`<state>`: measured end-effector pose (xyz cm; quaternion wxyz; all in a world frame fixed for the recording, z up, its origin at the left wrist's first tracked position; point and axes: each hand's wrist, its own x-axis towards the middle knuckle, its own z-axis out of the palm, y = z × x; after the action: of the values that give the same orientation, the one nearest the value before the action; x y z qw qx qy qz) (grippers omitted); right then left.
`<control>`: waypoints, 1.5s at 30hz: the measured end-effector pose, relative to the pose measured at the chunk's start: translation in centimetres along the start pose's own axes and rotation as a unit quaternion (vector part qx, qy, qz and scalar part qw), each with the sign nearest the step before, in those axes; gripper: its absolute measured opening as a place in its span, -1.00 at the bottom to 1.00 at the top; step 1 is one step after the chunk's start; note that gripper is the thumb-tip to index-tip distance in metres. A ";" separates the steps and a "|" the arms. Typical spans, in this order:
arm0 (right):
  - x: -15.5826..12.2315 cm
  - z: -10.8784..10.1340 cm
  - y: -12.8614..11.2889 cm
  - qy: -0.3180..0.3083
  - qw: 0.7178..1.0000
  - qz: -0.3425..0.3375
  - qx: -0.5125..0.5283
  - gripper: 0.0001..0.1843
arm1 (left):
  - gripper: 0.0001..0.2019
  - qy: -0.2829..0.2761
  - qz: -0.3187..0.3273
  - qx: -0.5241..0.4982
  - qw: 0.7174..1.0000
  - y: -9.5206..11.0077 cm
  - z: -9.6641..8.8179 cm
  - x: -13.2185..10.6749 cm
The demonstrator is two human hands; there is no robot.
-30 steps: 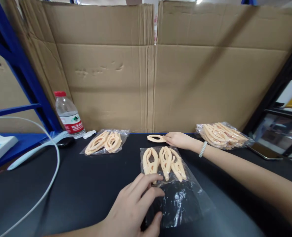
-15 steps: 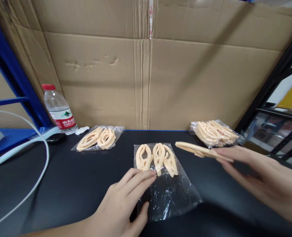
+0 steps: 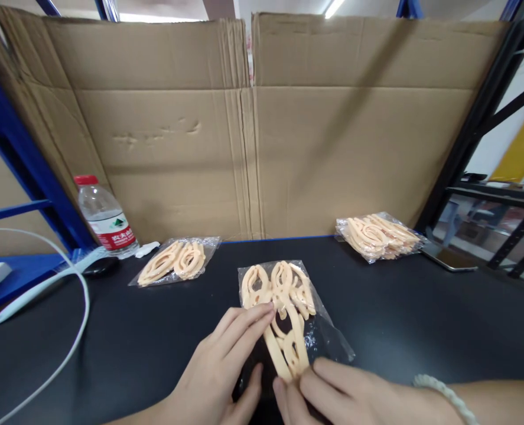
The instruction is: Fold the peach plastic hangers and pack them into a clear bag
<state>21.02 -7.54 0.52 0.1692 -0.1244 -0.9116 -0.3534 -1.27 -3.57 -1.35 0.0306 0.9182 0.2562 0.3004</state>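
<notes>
In front of me on the black table lies a clear plastic bag (image 3: pixel 332 339) with several cream openwork pieces (image 3: pixel 256 284) inside, which look like folding hangers. My left hand (image 3: pixel 226 360) is on the bag's left side, fingertips pressed on it near the middle and the thumb lower down, apart from them. My right hand (image 3: pixel 332 392) grips the lower end of another cream folding hanger (image 3: pixel 298 336). That one points away from me along the bag, its far end overlapping the bagged pieces. Whether that end is inside the bag or on top, I cannot tell.
Filled clear bags lie at the back left (image 3: pixel 173 261) and back right (image 3: pixel 379 236). A water bottle (image 3: pixel 111 221), a black object (image 3: pixel 100 267) and a white cable (image 3: pixel 82 319) are at left. A phone-like flat object (image 3: pixel 450 258) lies at right. Cardboard (image 3: pixel 191 147) stands behind.
My right hand has brought the folding hanger from the right, above the table, down to the bag. My left hand stays on the bag. The view has tilted up slightly.
</notes>
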 end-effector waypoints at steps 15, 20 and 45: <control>1.7 6.8 -0.1 -0.089 0.974 0.185 -0.095 -0.62 | -0.36 -0.016 -0.025 0.010 1.000 0.0 0.1 -0.1; -0.5 2.2 2.1 0.000 0.993 0.119 -0.001 -0.59 | -0.52 0.016 0.028 -0.015 0.999 -1.0 -1.2 -0.6; -7.5 5.0 7.1 0.077 0.863 0.213 0.453 -0.87 | -0.78 -0.045 0.071 -0.121 0.989 -4.1 -1.8 0.6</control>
<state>29.23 0.15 -1.64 0.3475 -0.1974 -0.9068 0.1341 -3.76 0.12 -0.43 0.1315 0.9363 0.1503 0.2887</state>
